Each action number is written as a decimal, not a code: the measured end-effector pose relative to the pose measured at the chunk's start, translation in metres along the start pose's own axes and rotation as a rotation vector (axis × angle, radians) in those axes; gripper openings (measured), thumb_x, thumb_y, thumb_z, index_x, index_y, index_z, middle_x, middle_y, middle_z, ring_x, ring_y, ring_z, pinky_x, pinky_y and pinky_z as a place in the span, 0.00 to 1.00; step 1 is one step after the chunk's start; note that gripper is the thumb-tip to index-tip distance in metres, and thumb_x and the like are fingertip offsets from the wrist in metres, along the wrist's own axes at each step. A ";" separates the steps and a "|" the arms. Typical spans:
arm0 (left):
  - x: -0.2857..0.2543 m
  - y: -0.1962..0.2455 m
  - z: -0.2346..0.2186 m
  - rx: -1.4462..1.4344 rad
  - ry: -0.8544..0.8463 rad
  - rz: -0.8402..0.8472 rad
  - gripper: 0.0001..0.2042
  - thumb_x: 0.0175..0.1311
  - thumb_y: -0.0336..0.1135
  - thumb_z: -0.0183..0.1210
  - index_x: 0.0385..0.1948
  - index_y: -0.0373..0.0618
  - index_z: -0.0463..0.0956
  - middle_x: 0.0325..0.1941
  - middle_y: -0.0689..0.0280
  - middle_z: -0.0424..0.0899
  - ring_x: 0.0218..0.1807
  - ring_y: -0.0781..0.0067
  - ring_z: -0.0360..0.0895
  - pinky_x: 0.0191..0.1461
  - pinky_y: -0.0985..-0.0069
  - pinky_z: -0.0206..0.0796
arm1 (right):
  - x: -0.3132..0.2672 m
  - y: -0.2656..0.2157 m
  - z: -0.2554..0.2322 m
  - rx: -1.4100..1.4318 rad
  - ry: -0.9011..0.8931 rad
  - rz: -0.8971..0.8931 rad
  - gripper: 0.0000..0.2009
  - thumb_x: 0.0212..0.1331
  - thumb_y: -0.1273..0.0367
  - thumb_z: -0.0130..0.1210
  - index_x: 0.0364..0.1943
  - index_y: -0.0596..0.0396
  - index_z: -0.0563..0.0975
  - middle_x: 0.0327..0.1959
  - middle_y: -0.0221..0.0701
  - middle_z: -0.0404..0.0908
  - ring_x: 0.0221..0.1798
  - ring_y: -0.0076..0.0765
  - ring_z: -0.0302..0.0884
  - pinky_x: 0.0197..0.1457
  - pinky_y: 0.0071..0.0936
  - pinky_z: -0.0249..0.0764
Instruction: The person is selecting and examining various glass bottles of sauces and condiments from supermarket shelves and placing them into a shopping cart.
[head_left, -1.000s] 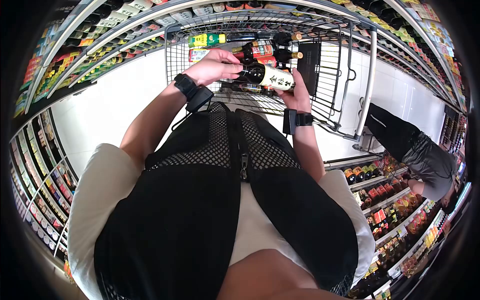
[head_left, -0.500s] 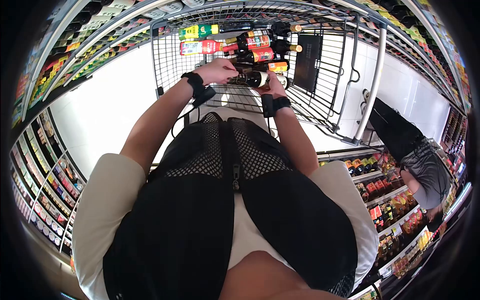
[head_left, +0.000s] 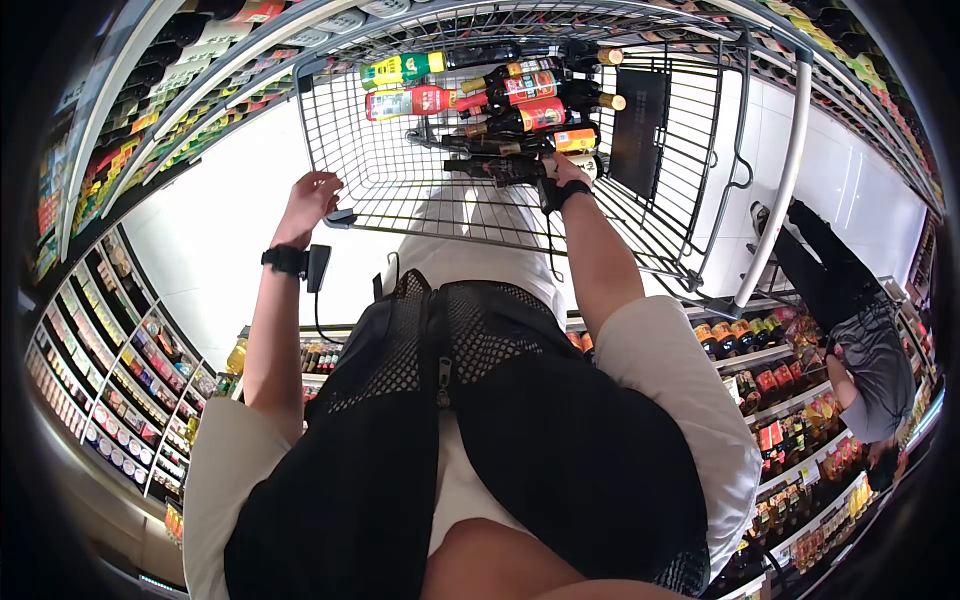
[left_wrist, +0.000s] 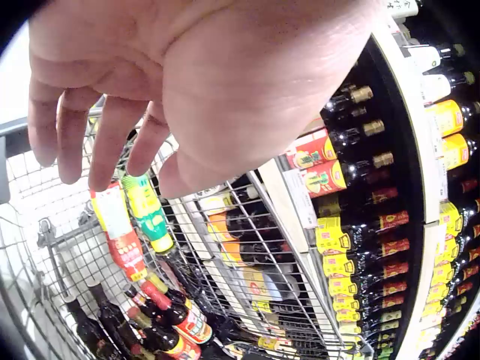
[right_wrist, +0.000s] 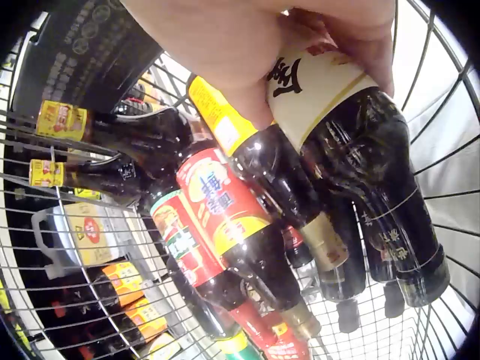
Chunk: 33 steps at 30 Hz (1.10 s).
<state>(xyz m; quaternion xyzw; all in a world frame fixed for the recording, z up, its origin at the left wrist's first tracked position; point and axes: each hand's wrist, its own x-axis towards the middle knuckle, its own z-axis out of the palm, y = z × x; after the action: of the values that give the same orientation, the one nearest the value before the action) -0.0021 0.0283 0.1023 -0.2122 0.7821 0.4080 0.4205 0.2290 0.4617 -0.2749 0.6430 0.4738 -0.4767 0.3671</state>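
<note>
My right hand (head_left: 574,172) is inside the cart, and in the right wrist view its fingers curl round the cream label of a dark bottle (right_wrist: 360,142). That bottle lies on its side beside other dark bottles, one with a yellow label (right_wrist: 223,116) and one with a red label (right_wrist: 225,202). My left hand (head_left: 312,205) hangs in the air just outside the cart's near left corner, holding nothing, its fingers loosely bent. In the left wrist view the left hand (left_wrist: 172,82) appears above the cart, over a red-labelled bottle (left_wrist: 118,229) and a green-and-yellow bottle (left_wrist: 150,214).
The wire cart (head_left: 450,238) has a black panel (head_left: 637,130) and a pale handle bar (head_left: 775,190) at the right. Shelves of bottles (left_wrist: 364,262) run along its far side. A person in grey (head_left: 868,350) stands at the right by more shelves.
My left hand has let go of the bottle and moved left, out of the cart. The right hand has lowered the bottle among the others. The cart's near left part shows more.
</note>
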 end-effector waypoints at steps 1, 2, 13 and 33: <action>-0.004 -0.002 -0.001 0.019 0.034 -0.022 0.18 0.69 0.38 0.61 0.52 0.33 0.76 0.38 0.64 0.83 0.37 0.78 0.75 0.36 0.78 0.67 | 0.015 0.003 0.001 -0.232 -0.005 -0.075 0.51 0.48 0.34 0.64 0.66 0.63 0.71 0.63 0.31 0.79 0.57 0.27 0.80 0.63 0.21 0.72; 0.000 -0.012 -0.005 0.077 0.005 -0.048 0.19 0.68 0.39 0.62 0.52 0.33 0.77 0.38 0.64 0.83 0.36 0.79 0.74 0.37 0.79 0.67 | 0.017 0.004 0.004 -0.229 -0.005 -0.071 0.51 0.48 0.34 0.64 0.66 0.63 0.71 0.63 0.31 0.79 0.57 0.27 0.80 0.63 0.21 0.72; 0.023 -0.114 0.022 0.805 -0.017 0.227 0.43 0.53 0.44 0.73 0.72 0.46 0.62 0.73 0.41 0.63 0.76 0.44 0.59 0.77 0.44 0.52 | -0.026 -0.003 0.015 0.427 0.052 0.064 0.35 0.59 0.44 0.67 0.60 0.57 0.77 0.46 0.34 0.86 0.38 0.33 0.84 0.42 0.30 0.80; 0.011 -0.099 0.032 0.690 -0.017 0.088 0.30 0.55 0.35 0.74 0.62 0.44 0.74 0.55 0.52 0.85 0.60 0.53 0.81 0.79 0.35 0.31 | 0.049 0.022 0.029 0.857 -0.173 -0.095 0.23 0.75 0.53 0.49 0.62 0.55 0.71 0.52 0.35 0.83 0.50 0.38 0.85 0.50 0.38 0.84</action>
<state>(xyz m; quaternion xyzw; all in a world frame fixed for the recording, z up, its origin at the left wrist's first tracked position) 0.0739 -0.0021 0.0373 -0.0201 0.8789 0.1389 0.4559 0.2471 0.4418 -0.3293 0.6724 0.2301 -0.6986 0.0832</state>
